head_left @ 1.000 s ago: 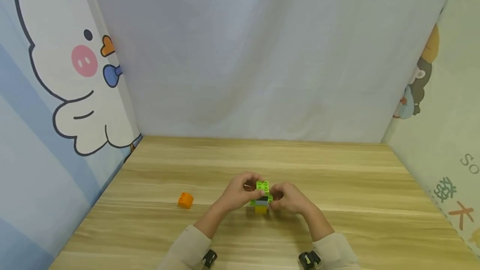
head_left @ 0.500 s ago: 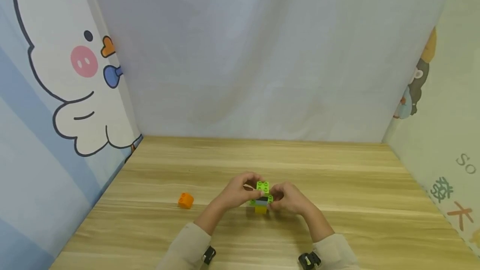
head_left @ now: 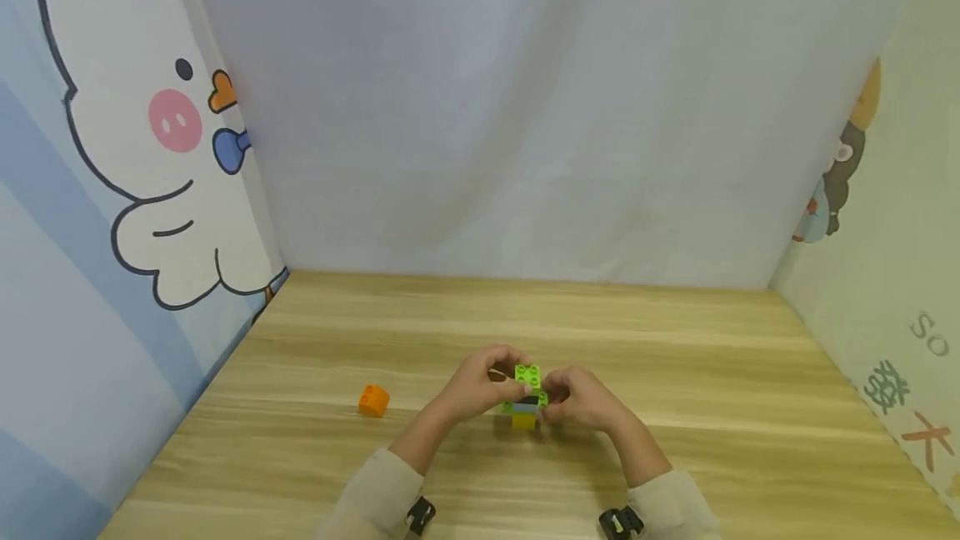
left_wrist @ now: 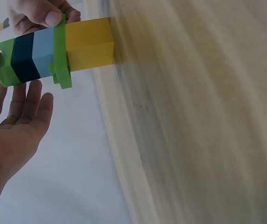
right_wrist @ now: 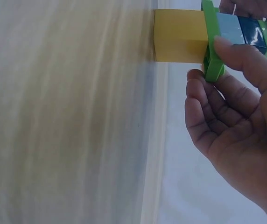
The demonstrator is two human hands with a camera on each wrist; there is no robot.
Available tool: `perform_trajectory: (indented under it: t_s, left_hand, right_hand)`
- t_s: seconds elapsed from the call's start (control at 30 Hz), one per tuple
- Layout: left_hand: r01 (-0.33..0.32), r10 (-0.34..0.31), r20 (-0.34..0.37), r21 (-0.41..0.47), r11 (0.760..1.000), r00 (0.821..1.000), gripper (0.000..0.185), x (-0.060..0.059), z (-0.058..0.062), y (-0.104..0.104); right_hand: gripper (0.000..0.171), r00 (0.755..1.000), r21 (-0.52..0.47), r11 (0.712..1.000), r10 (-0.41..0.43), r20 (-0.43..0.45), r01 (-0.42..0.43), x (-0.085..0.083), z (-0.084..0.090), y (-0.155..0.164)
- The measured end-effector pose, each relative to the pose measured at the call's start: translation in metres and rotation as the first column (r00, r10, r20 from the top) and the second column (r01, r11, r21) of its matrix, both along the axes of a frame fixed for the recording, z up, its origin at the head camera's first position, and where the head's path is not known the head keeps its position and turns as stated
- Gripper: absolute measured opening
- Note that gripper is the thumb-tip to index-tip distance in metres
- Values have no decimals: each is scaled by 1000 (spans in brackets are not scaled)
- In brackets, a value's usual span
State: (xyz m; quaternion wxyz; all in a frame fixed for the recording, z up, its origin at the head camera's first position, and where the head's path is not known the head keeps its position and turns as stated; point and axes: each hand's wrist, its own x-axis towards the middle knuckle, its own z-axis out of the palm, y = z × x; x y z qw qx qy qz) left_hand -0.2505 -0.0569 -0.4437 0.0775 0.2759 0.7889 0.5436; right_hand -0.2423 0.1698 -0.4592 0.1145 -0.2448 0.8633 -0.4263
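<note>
A stack of toy building bricks stands upright on the table. At its bottom is a yellow brick (left_wrist: 90,43), then a thin green plate (right_wrist: 212,44) that sticks out on both sides. Above that come a light blue brick (left_wrist: 43,52), a dark navy brick (left_wrist: 24,58) and a bright green brick (head_left: 527,375) on top. My left hand (head_left: 480,385) pinches the top green brick, thumb in front and fingers behind. With thumb and fingertips my right hand (head_left: 585,401) pinches the right end of the green plate.
An orange brick (head_left: 373,401) with a rounded side lies to the left on the wooden table (head_left: 315,473). A pale curtain (head_left: 510,148) hangs behind the table. Printed cloth panels border it on the left (head_left: 225,248) and right (head_left: 862,307).
Both hands keep their holds on the stack and barely move. The whole view has shifted very slightly.
</note>
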Motion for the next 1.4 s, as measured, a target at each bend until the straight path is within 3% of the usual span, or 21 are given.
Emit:
perform_trajectory:
  t_s: [0.2, 0.4, 0.87, 1.4]
  left_hand:
    - [-44, 43, -39, -10, 999, 998, 45, 7, -2, -7]
    - [-90, 87, -53, -56, 994, 995, 47, 12, -6, -24]
    - [-66, 55, -88, -134, 989, 995, 45, 14, -5, -54]
    - [-109, 98, -64, -186, 977, 993, 48, 17, -2, -108]
  right_hand:
    - [26, 1000, 1, 1000, -14, -14, 14, 0, 1, 0]
    - [26, 1000, -13, 1000, -3, -23, 3, -2, -1, -3]
    - [33, 1000, 16, 1000, -23, -6, 23, -2, 0, -2]
    - [37, 1000, 10, 1000, -22, 10, 22, -6, -8, -2]
